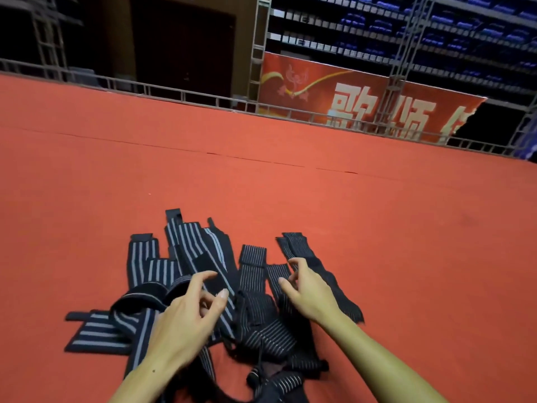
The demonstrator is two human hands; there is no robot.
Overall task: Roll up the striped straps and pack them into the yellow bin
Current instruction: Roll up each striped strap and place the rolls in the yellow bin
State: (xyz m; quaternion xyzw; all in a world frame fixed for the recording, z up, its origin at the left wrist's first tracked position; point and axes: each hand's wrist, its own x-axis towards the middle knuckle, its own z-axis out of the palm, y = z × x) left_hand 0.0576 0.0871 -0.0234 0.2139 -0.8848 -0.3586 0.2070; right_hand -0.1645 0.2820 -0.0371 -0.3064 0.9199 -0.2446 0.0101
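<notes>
A loose pile of several black straps with pale stripes lies spread on the red carpet in front of me. My left hand hovers over the pile's middle with its fingers loosely curled and nothing in them. My right hand is over the thin-striped straps on the right; its fingertips are bent close to one strap, and I cannot tell whether they pinch it. No yellow bin is in view.
The red carpet stretches far ahead and to both sides. A metal truss rail borders its far edge. Behind the rail hang a red banner with white characters and rows of blue seats.
</notes>
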